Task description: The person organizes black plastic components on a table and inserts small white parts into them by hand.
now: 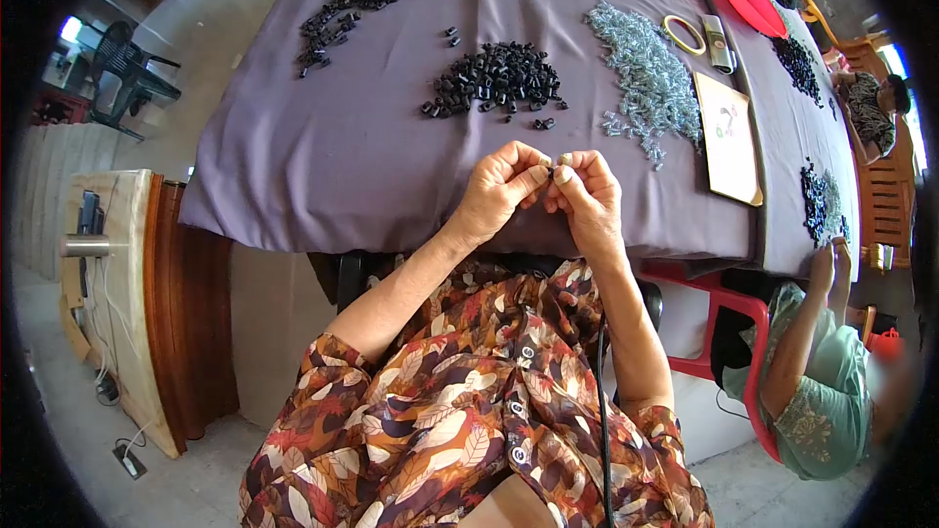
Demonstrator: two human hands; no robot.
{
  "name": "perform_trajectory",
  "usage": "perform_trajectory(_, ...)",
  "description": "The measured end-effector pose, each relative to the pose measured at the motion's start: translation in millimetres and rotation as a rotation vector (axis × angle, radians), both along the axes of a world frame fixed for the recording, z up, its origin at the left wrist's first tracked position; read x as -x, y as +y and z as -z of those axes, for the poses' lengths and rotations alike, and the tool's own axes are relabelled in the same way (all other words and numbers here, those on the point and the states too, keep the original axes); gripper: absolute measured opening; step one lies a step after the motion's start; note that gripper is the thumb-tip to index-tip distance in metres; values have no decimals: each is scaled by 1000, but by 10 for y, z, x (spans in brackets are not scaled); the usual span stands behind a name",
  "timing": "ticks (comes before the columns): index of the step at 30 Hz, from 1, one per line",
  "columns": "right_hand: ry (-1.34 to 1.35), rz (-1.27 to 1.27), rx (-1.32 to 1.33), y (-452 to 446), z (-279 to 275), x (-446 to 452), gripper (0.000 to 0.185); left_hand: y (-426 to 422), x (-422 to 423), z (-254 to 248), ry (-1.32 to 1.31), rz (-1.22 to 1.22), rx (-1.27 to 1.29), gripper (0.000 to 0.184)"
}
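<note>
My left hand [501, 194] and my right hand [590, 198] meet above the near edge of the table, fingertips pinched together. Between them is a small black part [551, 174], mostly covered by the thumbs and fingers. Just beyond my hands lies a heap of small black plastic pieces [499, 78], with a few loose ones at its near side. To the right spreads a heap of small transparent pieces [646, 73]. A longer, curved scatter of black pieces [367, 2] lies farther off at the left.
A purple-grey cloth [323, 156] covers the table. At right are a yellow ring [684, 35], a dark box-like item [718, 44], a framed sheet [729, 137] and a red tray [753, 0]. A co-worker in green [817, 381] sits at right; another person [871, 112] sits farther off.
</note>
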State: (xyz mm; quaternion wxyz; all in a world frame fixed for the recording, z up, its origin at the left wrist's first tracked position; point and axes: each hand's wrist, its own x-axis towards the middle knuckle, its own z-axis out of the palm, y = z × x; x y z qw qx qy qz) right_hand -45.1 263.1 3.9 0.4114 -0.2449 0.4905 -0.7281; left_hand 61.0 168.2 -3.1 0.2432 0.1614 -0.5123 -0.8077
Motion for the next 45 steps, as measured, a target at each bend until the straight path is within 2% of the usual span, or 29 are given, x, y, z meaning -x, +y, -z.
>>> perform_trajectory(5, -37, -73, -70, 17, -31, 72, 13, -6, 3, 31, 11, -1, -18, 5)
perform_trajectory(11, 55, -82, -161, 30, -64, 76, 18, -7, 6, 59, 14, -1, -8, 4)
perform_trajectory(17, -23, -172, -96, 33, 2, 137, 24, 33, 5, 14, -20, -36, 54, 3)
perform_trajectory(21, 64, -121, -124, 14, -14, 65, 24, 12, -6, 25, -8, -28, 13, 4)
perform_trajectory(27, 177, -83, -87, 13, 9, 48, 24, 51, 12, 45, -2, -87, 74, 5)
perform_trajectory(29, 189, -80, -79, 15, 39, 63, 25, 69, 3, 19, -9, -107, 163, 6)
perform_trajectory(36, 97, -147, -50, 23, 67, 116, 25, 105, 33, 43, -9, -239, 507, 7)
perform_trajectory(45, -93, -295, 7, 45, 42, 179, 24, 127, 10, 16, 4, -192, 517, 6)
